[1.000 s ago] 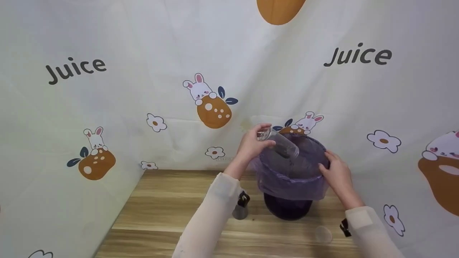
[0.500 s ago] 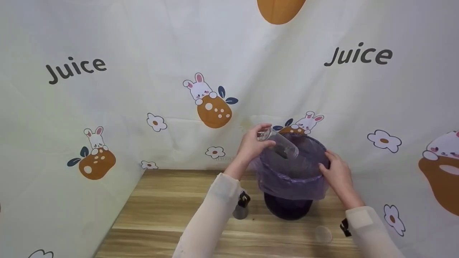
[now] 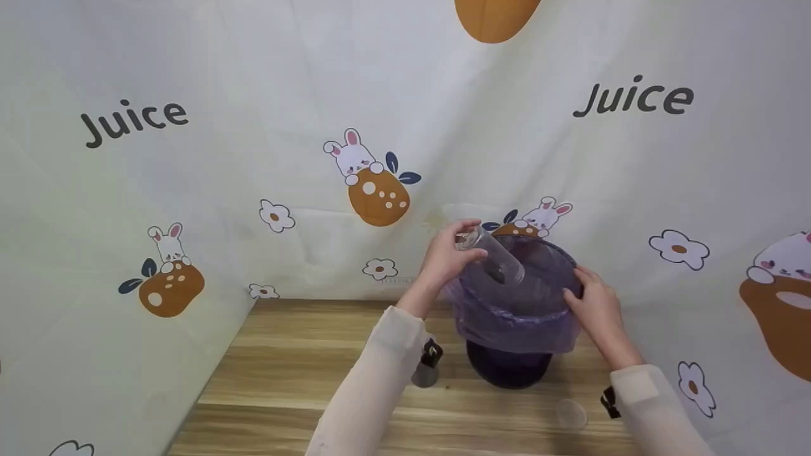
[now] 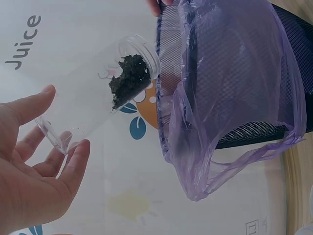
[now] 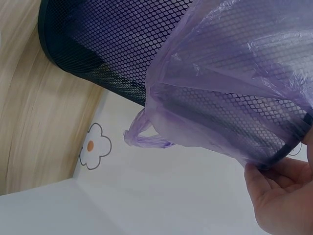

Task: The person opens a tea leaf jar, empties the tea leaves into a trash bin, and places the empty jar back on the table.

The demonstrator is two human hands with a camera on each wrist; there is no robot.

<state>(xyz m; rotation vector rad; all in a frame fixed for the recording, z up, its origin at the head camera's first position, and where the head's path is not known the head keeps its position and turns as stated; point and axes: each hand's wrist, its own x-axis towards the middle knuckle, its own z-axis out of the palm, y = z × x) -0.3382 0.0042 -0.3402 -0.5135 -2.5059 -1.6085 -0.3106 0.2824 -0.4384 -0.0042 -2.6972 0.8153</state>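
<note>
My left hand [image 3: 442, 258] holds a clear jar [image 3: 499, 254] by its base end, tilted mouth-down over a mesh waste bin [image 3: 509, 368]. A purple plastic bag [image 3: 510, 330] lines the bin and folds over its rim. In the left wrist view, a clump of dark, crumpled dried leaves [image 4: 129, 81] lies inside the jar near its uncapped mouth; the thumb and fingers [image 4: 77, 159] curl around the base. My right hand [image 3: 599, 310] grips the bin's rim at the right; in the right wrist view its thumb [image 5: 254, 181] presses the bag there.
A round clear lid [image 3: 572, 415] lies on the wooden table [image 3: 304, 354], right of the bin. A small grey container [image 3: 425, 375] stands left of the bin, partly hidden by the left wrist. Behind the table hangs a printed cloth [image 3: 266, 126].
The jar has tipped slightly steeper, its mouth dropping a little toward the bin. My right hand has stayed at the rim.
</note>
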